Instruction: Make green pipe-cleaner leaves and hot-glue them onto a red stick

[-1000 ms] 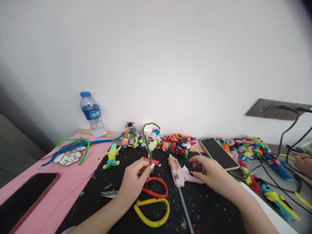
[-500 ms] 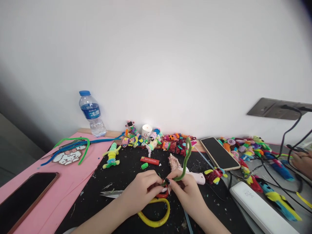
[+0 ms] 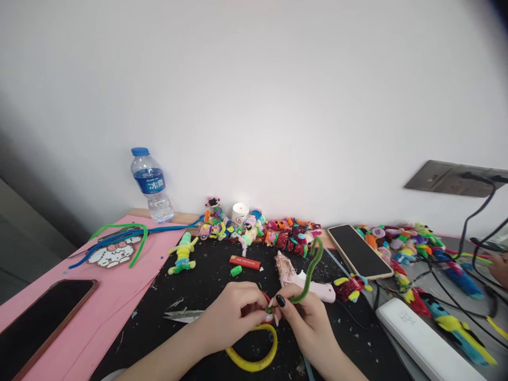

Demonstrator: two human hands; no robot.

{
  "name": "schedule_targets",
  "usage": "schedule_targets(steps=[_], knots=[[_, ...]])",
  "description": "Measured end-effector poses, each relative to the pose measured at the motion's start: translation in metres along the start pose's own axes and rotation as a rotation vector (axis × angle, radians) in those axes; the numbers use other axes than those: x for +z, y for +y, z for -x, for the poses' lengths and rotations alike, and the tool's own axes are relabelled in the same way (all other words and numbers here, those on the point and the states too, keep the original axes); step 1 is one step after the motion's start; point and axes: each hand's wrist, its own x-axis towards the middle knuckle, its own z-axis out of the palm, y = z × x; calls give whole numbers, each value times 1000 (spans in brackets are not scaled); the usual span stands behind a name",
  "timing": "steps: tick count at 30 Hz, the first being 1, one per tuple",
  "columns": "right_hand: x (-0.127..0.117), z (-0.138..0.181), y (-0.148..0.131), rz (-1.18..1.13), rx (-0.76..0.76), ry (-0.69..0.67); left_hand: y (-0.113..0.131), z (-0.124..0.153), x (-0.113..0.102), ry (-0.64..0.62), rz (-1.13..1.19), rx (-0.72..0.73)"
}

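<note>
Fuzzy dark-green pipe cleaner (image 3: 311,266), free end curving upward to a hooked tip, lower end pinched between left hand (image 3: 238,309) and right hand (image 3: 307,315), over scissors (image 3: 254,366)

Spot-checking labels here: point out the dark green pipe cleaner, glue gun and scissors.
Dark green pipe cleaner (image 3: 308,276): head view, on the stretch rising above the right hand (image 3: 307,320).
Glue gun (image 3: 296,279): head view, on its pink body.
Scissors (image 3: 254,366): head view, lower edge of the yellow handle loop.
</note>
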Motion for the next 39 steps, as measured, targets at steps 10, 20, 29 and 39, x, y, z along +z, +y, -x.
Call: schedule_targets(steps=[10,20,29,39], knots=[[3,3,-3,96,-55,-22,-1,2,4,12,-33,53],[-1,2,5,181,-6,177,-1,0,2,65,123,-102],[-1,-2,4,204,4,189,-5,-3,-1,101,479,-102],[-1,-1,5,235,19,200,-6,-3,3,107,576,-224]])
